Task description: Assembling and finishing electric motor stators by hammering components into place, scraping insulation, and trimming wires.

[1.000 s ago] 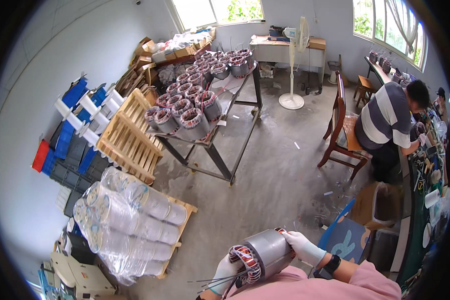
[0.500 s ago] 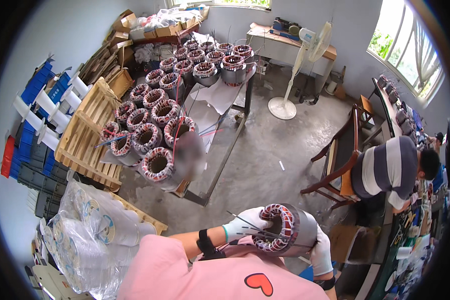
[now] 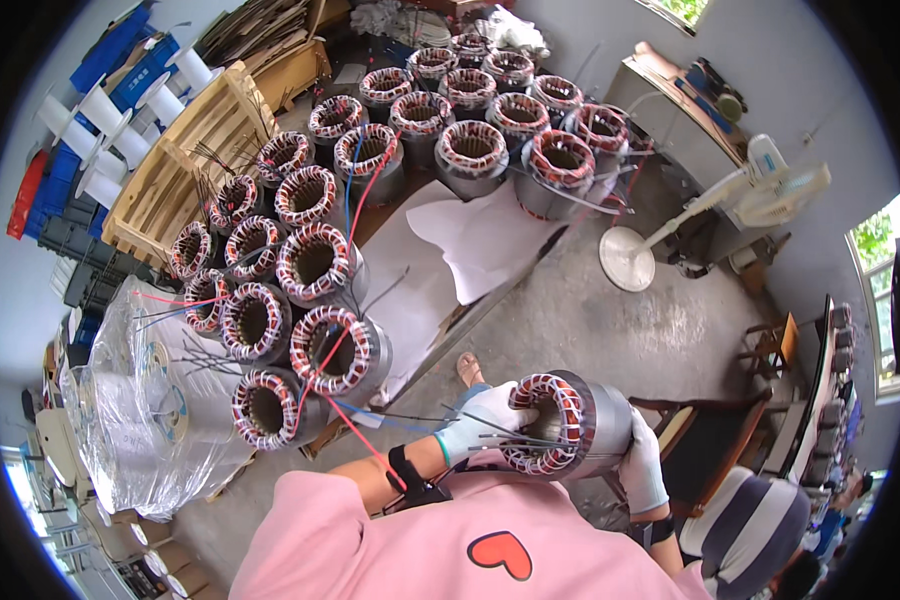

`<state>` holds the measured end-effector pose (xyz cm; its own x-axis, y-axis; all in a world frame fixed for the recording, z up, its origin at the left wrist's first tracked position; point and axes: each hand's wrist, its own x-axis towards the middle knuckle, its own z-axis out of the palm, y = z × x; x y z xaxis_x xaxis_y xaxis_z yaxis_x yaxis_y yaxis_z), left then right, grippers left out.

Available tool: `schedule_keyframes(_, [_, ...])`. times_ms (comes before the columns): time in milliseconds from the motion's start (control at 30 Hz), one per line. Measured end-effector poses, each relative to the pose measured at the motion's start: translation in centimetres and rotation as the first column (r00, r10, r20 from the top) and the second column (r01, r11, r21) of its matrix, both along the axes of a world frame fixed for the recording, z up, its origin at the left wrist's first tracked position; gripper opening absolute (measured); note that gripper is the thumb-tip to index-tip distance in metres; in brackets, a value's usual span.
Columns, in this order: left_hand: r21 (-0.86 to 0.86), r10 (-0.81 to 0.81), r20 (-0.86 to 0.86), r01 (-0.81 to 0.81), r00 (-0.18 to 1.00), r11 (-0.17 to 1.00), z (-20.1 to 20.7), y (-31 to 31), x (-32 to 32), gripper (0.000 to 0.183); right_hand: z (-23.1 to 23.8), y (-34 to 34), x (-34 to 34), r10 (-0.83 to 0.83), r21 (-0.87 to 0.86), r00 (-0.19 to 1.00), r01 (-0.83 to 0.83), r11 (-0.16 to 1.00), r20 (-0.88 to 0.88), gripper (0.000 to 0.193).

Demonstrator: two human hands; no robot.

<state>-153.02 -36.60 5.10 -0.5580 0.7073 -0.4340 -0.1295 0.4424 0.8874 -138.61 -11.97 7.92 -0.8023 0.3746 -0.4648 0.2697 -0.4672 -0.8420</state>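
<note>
Between eight and nine o'clock, clear plastic film encloses a load of white spools; creases and glare make them hard to count. At ten o'clock a slatted wooden pallet leans upright, with bare white bobbins and blue bins just beyond it; what the bins hold cannot be made out. From eight o'clock round to one, upright wound stators crowd a table, their bores facing up and coloured leads trailing from several; white paper covers part of the top, and the table's legs are mostly hidden.

The motor stator in hand lies on its side between four and five o'clock, close against the pink shirt. Both hands are clamped on it from opposite ends: the left hand grips the laced winding rim, some fingertips lost in the bore, while the right hand holds the far end, its palm side out of sight. Dark leads poke out past the left glove. At four o'clock a seated person in a striped shirt is cut off by the dark fisheye rim, their hands too obscured to tell
</note>
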Motion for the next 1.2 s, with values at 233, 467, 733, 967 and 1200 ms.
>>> schedule_keyframes(233, [0.022,0.686,0.014,-0.686,0.727,0.727,-6.8,-2.1,-9.3,0.037,-2.6,-0.1,-25.2,0.328,0.083,0.937,-0.339,0.937,0.123,0.036])
schedule_keyframes(467, [0.145,0.913,0.282,-0.954,0.295,0.264,-2.3,-5.0,-13.5,0.027,-6.7,-9.9,-45.3,0.769,0.27,0.612,-0.784,0.56,0.182,0.05])
schedule_keyframes(733, [0.082,0.987,0.112,-0.989,-0.111,-0.121,-3.8,-4.5,-13.7,0.04,-10.5,-21.2,-53.6,0.958,0.379,0.169,-0.922,0.072,0.23,0.054])
schedule_keyframes(967, [-0.018,0.965,-0.184,-0.981,-0.187,-0.193,-1.9,-2.4,-16.0,0.037,-9.3,-16.4,-51.6,0.721,0.338,0.667,-0.644,0.686,-0.191,0.035])
schedule_keyframes(1200, [-0.024,0.98,0.128,-0.988,-0.155,-0.153,0.8,-4.3,-23.2,0.03,-8.7,-13.1,-41.9,0.805,0.056,0.59,-0.807,0.587,0.068,0.061])
